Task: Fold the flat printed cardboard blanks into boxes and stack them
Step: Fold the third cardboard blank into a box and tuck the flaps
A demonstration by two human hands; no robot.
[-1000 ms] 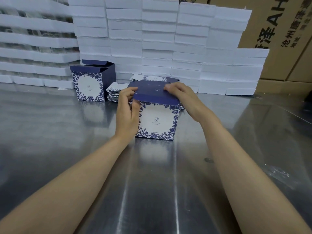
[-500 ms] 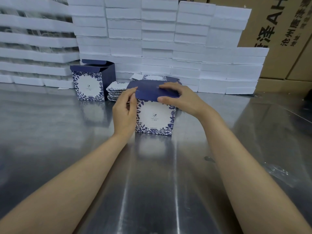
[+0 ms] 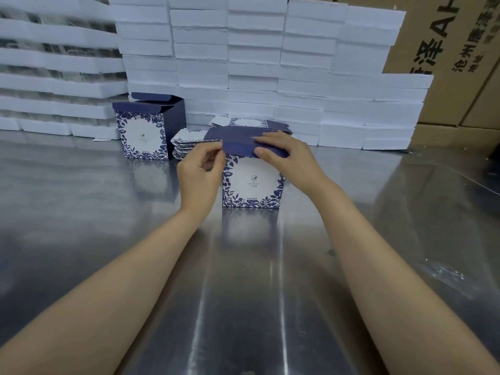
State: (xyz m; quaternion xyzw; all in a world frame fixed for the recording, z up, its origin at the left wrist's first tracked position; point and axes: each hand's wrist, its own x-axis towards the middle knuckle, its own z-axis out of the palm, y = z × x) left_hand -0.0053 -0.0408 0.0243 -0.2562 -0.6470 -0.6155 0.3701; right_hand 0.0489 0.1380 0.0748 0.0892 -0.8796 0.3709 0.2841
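A blue-and-white floral box [image 3: 253, 182] stands upright on the steel table [image 3: 81, 212] in the middle. Its dark blue lid flap is bent forward over the top front edge. My right hand [image 3: 286, 155] lies on the lid, thumb pressing the flap's front. My left hand [image 3: 200, 171] pinches the flap's left corner beside the box. Behind them lies a pile of flat printed blanks [image 3: 189, 143]. A second folded box [image 3: 147, 131] stands at the back left with its lid flap up.
Stacks of white foam blocks [image 3: 257, 63] form a wall along the back of the table. Brown cartons [image 3: 454, 50] with printed characters stand at the back right. A small clear plastic scrap [image 3: 446, 272] lies on the table at the right.
The box has slid a little away from me. The lid has come down from raised to folded over the front edge, with both hands following it.
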